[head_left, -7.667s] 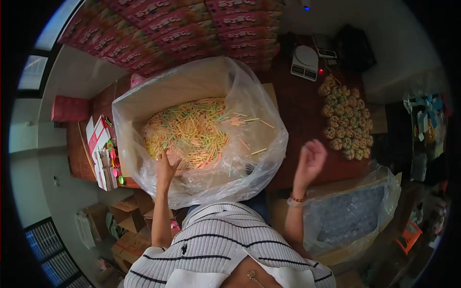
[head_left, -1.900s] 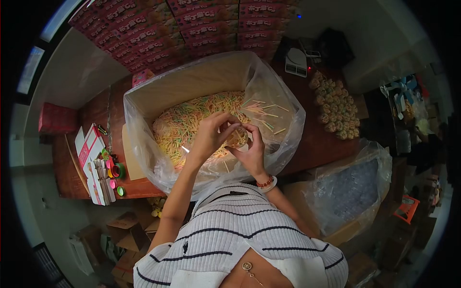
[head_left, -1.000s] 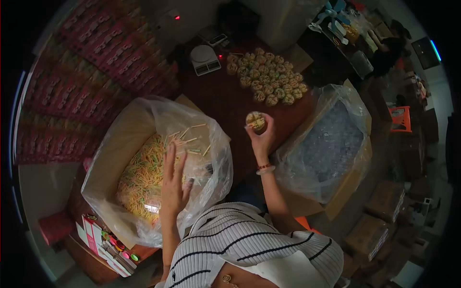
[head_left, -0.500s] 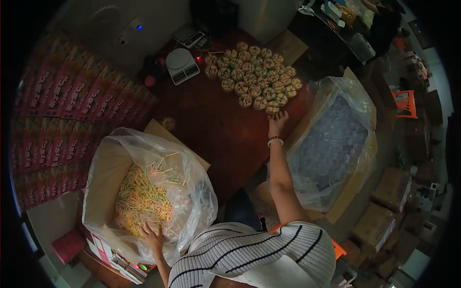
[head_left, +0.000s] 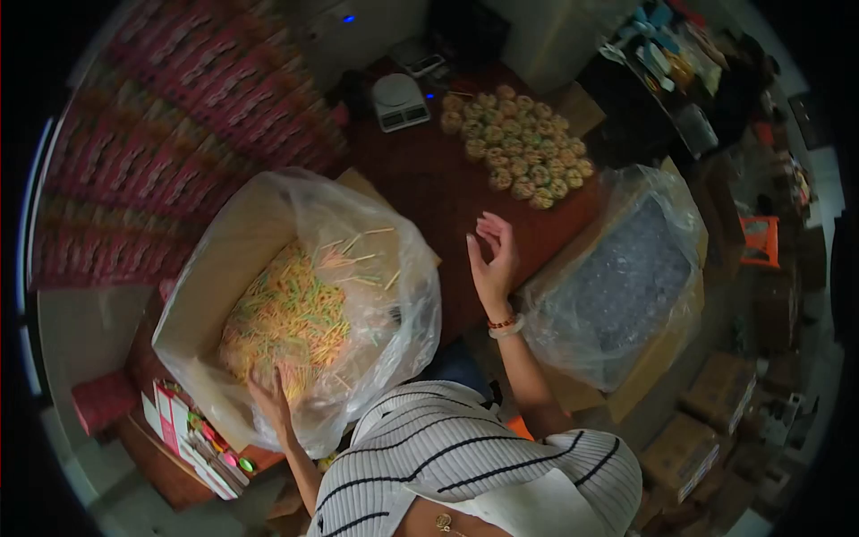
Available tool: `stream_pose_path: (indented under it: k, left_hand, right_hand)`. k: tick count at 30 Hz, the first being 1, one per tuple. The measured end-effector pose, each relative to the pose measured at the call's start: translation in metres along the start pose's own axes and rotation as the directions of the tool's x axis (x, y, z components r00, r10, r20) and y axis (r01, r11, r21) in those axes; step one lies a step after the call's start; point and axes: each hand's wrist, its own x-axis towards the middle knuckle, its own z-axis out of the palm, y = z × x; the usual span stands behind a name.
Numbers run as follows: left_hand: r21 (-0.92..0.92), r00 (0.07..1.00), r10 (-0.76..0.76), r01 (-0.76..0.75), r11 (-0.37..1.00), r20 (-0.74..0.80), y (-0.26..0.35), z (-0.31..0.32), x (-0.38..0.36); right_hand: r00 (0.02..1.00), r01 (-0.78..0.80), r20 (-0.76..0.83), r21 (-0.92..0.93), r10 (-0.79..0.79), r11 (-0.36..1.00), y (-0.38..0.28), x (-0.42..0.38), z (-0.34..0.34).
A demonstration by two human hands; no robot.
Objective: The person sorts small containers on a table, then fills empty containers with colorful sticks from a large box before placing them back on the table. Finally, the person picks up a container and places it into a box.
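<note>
Inside a plastic-lined carton (head_left: 215, 259) on the left lies a heap of thin pastel-coloured sticks (head_left: 291, 313). My left hand (head_left: 272, 401) rests at the near edge of this heap, its fingers apart, with no held thing visible. Over the red-brown table, my right hand (head_left: 495, 264) is raised with nothing in it, thumb apart and fingers loosely bent. Beyond it several round clear cups filled with sticks (head_left: 519, 148) stand packed together. Right of that hand is a second lined carton (head_left: 658, 376), holding many clear plastic pieces (head_left: 635, 268) too blurred to name exactly.
A white scale (head_left: 400, 103) stands at the back of the table (head_left: 394, 170). Stacked pink printed packages (head_left: 179, 116) line the left side. An orange stool (head_left: 760, 241) and brown cartons (head_left: 729, 389) are on the right, and a cluttered dark table (head_left: 617, 98) is behind.
My right hand has drawn back from the nearest filled cup toward me. My left hand stays at the sticks, its fingers less spread. The camera view has shifted.
</note>
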Motion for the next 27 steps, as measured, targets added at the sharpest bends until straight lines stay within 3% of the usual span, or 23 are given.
stream_pose_path:
  k: [1, 2, 3, 4, 6, 8, 9, 11, 13, 14, 15, 16, 17, 18, 19, 20, 22, 23, 27]
  left_hand:
    - [-0.282, 0.973, -0.211, 0.229, 0.932, 0.092, 0.048, -0.024, 0.007]
    - [-0.528, 0.901, -0.376, 0.431, 0.731, 0.215, 0.104, -0.037, 0.015]
    - [-0.502, 0.931, -0.298, 0.365, 0.784, 0.210, 0.123, -0.036, 0.015]
    - [-0.470, 0.953, -0.212, 0.292, 0.833, 0.217, 0.136, -0.035, 0.015]
    - [-0.469, 0.971, 0.190, -0.100, 0.877, 0.148, 0.162, -0.022, 0.013]
    - [-0.465, 0.852, 0.420, -0.249, 0.850, 0.312, 0.181, -0.022, 0.019]
    - [-0.461, 0.861, 0.410, -0.245, 0.853, 0.302, 0.175, -0.022, 0.022]
    - [-0.693, 0.791, 0.392, 0.055, 0.719, 0.469, 0.156, -0.013, 0.024]
    - [-0.680, 0.791, 0.368, 0.080, 0.729, 0.488, 0.114, 0.020, 0.031]
    - [-0.556, 0.805, 0.361, -0.047, 0.830, 0.471, 0.092, 0.040, 0.036]
    - [-0.409, 0.816, 0.361, -0.171, 0.896, 0.451, 0.078, 0.057, 0.044]
    - [-0.252, 0.807, 0.416, -0.336, 0.907, 0.419, 0.080, 0.066, 0.054]
    - [-0.261, 0.807, 0.418, -0.334, 0.906, 0.417, 0.082, 0.075, 0.064]
    - [-0.152, 0.747, 0.469, -0.455, 0.877, 0.471, 0.094, 0.080, 0.076]
    - [-0.050, 0.680, 0.507, -0.571, 0.819, 0.530, 0.102, 0.089, 0.086]
    - [-0.064, 0.677, 0.512, -0.569, 0.819, 0.528, 0.107, 0.103, 0.099]
    - [-0.106, 0.686, 0.630, -0.641, 0.760, 0.364, 0.108, 0.144, 0.123]
    - [0.009, 0.740, 0.578, -0.618, 0.786, 0.344, 0.107, 0.159, 0.133]
    - [-0.119, 0.705, 0.613, -0.617, 0.778, 0.356, 0.101, 0.164, 0.146]
  right_hand:
    - [0.983, 0.031, 0.177, 0.063, -0.042, 0.998, -0.029, -0.006, 0.016]
    - [0.932, 0.054, 0.350, 0.134, -0.098, 0.989, -0.054, -0.015, 0.030]
    - [0.814, -0.035, 0.576, 0.176, -0.074, 0.984, -0.077, -0.028, 0.047]
    - [0.698, -0.246, 0.716, 0.245, -0.004, 0.938, -0.078, -0.050, 0.073]
    - [0.371, -0.668, 0.920, 0.173, 0.123, 0.724, -0.062, -0.104, 0.118]
    - [0.334, -0.701, 0.931, 0.141, 0.147, 0.699, -0.054, -0.144, 0.138]
    - [0.319, -0.726, 0.930, 0.115, 0.183, 0.678, -0.054, -0.155, 0.143]
    - [0.273, -0.780, 0.934, 0.075, 0.230, 0.621, -0.049, -0.155, 0.131]
    - [0.466, -0.756, 0.780, 0.106, 0.417, 0.646, -0.037, -0.156, 0.117]
    - [0.421, -0.858, 0.783, 0.182, 0.457, 0.480, -0.047, -0.148, 0.105]
    - [0.417, -0.857, 0.784, 0.172, 0.459, 0.485, -0.043, -0.141, 0.095]
    - [0.370, -0.916, 0.793, 0.224, 0.484, 0.333, -0.039, -0.134, 0.086]
    - [0.325, -0.946, 0.802, 0.275, 0.501, 0.173, -0.035, -0.128, 0.082]
    - [0.328, -0.945, 0.797, 0.272, 0.508, 0.182, -0.039, -0.122, 0.081]
    - [0.306, -0.946, 0.793, 0.314, 0.527, 0.078, -0.047, -0.114, 0.079]
    - [0.285, -0.934, 0.789, 0.356, 0.544, -0.027, -0.052, -0.109, 0.078]
    - [0.301, -0.930, 0.768, 0.368, 0.566, -0.004, -0.049, -0.104, 0.076]
    - [0.312, -0.926, 0.754, 0.377, 0.577, 0.008, -0.048, -0.102, 0.077]
    - [0.351, -0.915, 0.691, 0.395, 0.632, 0.077, -0.054, -0.102, 0.079]
